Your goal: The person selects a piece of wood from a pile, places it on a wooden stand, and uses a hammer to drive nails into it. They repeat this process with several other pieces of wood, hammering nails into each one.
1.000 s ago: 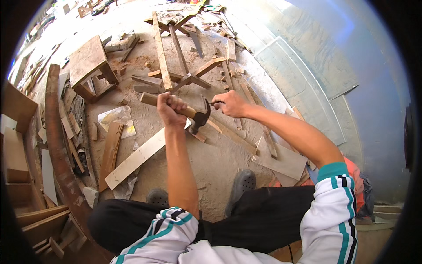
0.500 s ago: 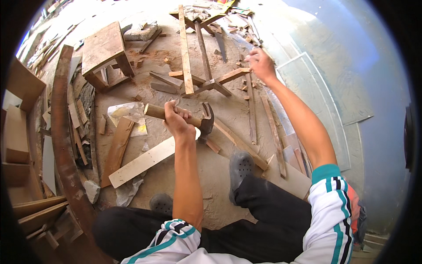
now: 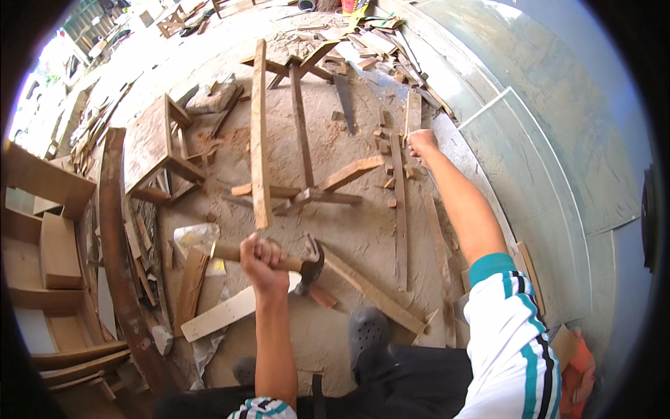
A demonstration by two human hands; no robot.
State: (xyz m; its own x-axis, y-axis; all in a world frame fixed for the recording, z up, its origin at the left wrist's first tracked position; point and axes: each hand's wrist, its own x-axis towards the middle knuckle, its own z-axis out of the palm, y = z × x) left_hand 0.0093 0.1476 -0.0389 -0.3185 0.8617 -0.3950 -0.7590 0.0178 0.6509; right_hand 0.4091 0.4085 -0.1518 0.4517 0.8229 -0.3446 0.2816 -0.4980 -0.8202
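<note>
Near: I've got the left hand [image 3: 264, 262] closed tight round the wooden handle of the hammer [image 3: 296, 265], hammer head to the right, over the far end of a white board [image 3: 222, 315]; contact unclear. Next out, a wooden frame [image 3: 301, 133] on the floor. Change: right hand [image 3: 422, 144] was at the hammer head a second ago, now reaches far right, so only the left hand has the hammer. Its fingers are curled in by the near end of a short board [image 3: 413, 109]; can't tell whether it's gripping anything. Farther, left of it: saw [image 3: 344, 99].
</note>
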